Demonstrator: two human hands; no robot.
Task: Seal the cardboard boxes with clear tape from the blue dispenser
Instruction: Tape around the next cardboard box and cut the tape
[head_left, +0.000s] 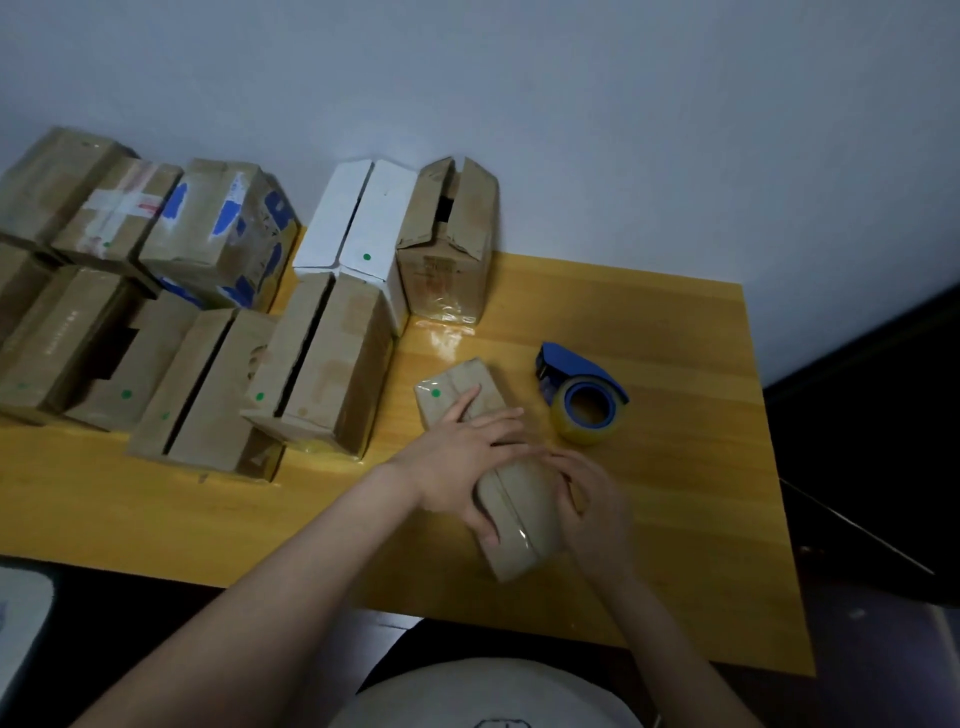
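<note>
**Box-sealing station: contents**

Desk (675, 519): yellow wood.
Cardboard boxes (322, 364): clustered along the far-left edge and corner, several with flaps unsealed.
Small box (519, 499): mid-desk towards the near edge, glossy tape over its seam.
Left grip (457, 462): fingers flat, pressing the box top.
Right grip (597, 509): fingers curled around the box's right side.
Blue dispenser (576, 369): with clear tape roll, just beyond the box, unheld.

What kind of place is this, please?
Probably a small home packing spot: a yellow wooden table against a plain wall, a crowd of cardboard boxes, and a blue tape dispenser.
</note>
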